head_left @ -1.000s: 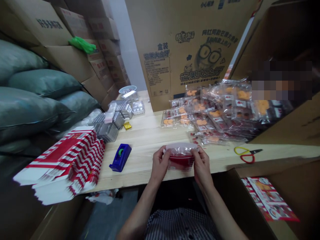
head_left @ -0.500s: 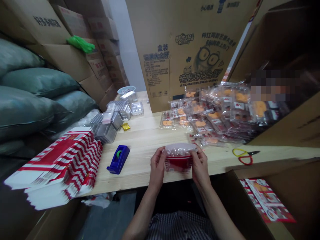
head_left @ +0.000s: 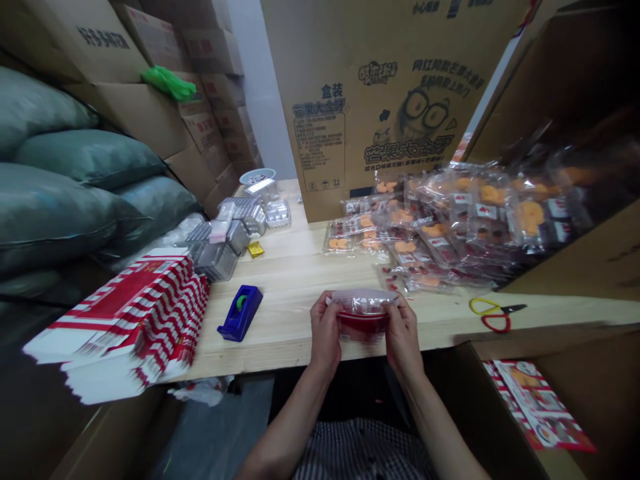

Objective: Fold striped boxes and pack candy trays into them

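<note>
Two ends in grip: held the red box [head_left: 363, 327] just above the near edge of the table [head_left: 285, 287], pinched between left hand [head_left: 326, 327] and right hand [head_left: 403, 328], long axis crosswise, equally near to both. Saw tape dispenser [head_left: 240, 319] leftward, scissors [head_left: 504, 312] rightward, packets [head_left: 435, 247] beyond. Compared with half a second earlier, kept the same grip, but found the box front more blurred.

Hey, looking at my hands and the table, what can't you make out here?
All in the head view:
Far side of the red package: turned away from the camera.
Small print on its front: blurred.
Some fingers of the left hand and right hand: hidden behind the red package.
What the bowl holds: too small.
Top of the tall carton: cut off by the upper edge.
</note>
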Tool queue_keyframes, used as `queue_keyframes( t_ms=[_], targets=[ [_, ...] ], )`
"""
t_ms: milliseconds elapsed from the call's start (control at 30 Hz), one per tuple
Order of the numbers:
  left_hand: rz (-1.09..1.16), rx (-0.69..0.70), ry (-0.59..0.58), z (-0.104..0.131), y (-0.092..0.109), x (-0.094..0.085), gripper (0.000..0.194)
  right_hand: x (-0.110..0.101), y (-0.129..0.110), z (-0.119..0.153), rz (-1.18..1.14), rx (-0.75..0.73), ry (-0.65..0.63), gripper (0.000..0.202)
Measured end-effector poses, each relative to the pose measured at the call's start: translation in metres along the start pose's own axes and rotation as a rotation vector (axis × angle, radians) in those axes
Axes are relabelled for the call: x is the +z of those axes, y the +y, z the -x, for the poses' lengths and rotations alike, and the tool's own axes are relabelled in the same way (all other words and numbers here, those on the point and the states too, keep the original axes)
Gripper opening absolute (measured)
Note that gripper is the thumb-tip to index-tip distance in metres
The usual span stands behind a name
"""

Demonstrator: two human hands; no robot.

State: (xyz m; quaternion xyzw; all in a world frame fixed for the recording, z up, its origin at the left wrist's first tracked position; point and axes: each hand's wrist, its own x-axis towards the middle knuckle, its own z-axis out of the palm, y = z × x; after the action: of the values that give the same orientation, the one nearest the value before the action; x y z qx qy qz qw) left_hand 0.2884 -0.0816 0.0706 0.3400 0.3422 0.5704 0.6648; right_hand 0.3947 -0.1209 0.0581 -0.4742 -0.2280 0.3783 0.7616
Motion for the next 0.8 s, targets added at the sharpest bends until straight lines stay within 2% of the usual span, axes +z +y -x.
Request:
queue_keyframes(
  t_ms=[100, 267, 400, 533, 667, 800],
  targets=[
    [-0.036, -0.011, -0.005, -0.004, 0.006, 0.001, 0.008, 0.0, -0.001, -0.002, 0.016, -0.007, -0.003, 0.004],
    [-0.064, -0.118, -0.055, -0.016, 0.02, -0.003, 0.032, -0.004, -0.005, -0.005, -0.069, 0.025, -0.057, 0.024],
    [-0.065, -0.095, -0.084, -0.018, 0.017, -0.003, 0.027, -0.004, -0.003, -0.001, -0.155, 0.047, -0.033, 0.038],
    [-0.061, -0.019, -0.072, -0.009, 0.01, -0.002, 0.015, 0.003, 0.001, 0.002, -0.145, 0.028, 0.033, 0.031],
    [-0.023, 0.037, -0.075, 0.001, 0.009, -0.003, 0.014, 0.008, 0.0, 0.002, -0.064, -0.043, 0.09, 0.02],
    [-0.067, 0.111, -0.013, 0.005, 0.007, -0.005, 0.011, 0.01, -0.001, 0.002, -0.02, -0.063, 0.126, 0.011]
  ],
)
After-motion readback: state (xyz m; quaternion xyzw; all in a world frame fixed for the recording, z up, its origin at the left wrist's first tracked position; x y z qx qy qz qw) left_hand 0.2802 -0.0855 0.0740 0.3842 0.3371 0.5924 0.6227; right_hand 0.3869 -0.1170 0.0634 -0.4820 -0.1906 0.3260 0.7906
